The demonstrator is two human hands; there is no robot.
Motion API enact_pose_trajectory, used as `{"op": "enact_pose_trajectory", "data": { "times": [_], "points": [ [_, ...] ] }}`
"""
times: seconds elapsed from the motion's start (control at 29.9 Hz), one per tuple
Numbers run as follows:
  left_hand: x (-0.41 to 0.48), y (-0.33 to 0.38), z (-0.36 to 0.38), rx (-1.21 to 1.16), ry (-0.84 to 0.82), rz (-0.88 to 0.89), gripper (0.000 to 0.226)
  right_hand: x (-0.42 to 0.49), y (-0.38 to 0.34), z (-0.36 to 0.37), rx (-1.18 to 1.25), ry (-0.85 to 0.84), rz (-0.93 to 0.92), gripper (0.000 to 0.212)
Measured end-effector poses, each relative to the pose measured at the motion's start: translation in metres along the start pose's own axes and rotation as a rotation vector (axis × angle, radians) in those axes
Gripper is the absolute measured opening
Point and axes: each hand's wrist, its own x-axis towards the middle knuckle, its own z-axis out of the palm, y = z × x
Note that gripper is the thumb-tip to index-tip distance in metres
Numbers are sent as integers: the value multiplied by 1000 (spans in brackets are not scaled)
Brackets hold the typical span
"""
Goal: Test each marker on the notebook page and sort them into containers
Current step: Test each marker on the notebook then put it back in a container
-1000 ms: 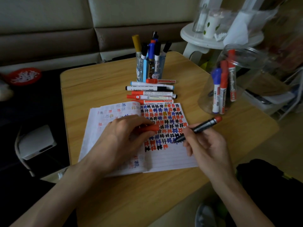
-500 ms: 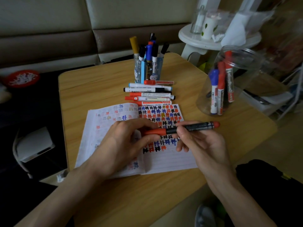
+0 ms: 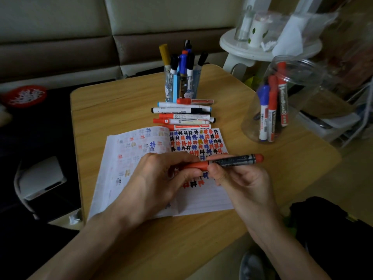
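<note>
An open notebook (image 3: 201, 199) lies on the wooden table (image 3: 125, 110), its right page covered with red, blue and black test marks. Above the page I hold a red marker with a dark barrel (image 3: 236, 160) level. My right hand (image 3: 240, 184) grips the barrel. My left hand (image 3: 161, 178) pinches the red cap (image 3: 196, 165), which sits on the marker's tip. Several markers (image 3: 183, 115) lie in a row behind the notebook. A blue pen cup (image 3: 181, 87) at the back holds several markers. A clear plastic jar (image 3: 282, 102) on the right holds three markers.
A white round side table (image 3: 268, 47) with a glass and a cup stands behind the jar. A sofa runs along the back. A white box (image 3: 40, 176) sits on the dark floor to the left, and a dark bag (image 3: 331, 235) lies at lower right.
My right hand lifted the marker off the page and turned it level. My left hand brought the red cap to the tip and pushed it on.
</note>
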Motion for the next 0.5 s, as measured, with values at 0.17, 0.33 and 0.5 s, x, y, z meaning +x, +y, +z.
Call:
{"op": "enact_pose_trajectory", "data": {
  "times": [0.17, 0.33, 0.5],
  "points": [
    [3, -1, -1, 80, -56, 23, 34, 3, -1, -2, -25, -34, 28, 14],
    [5, -3, -1, 110, -17, 30, 36, 5, -7, -12, 90, 42, 39, 24],
    [3, -3, 2, 74, -76, 37, 52, 2, -13, -25, 44, 75, 5, 22]
  ]
}}
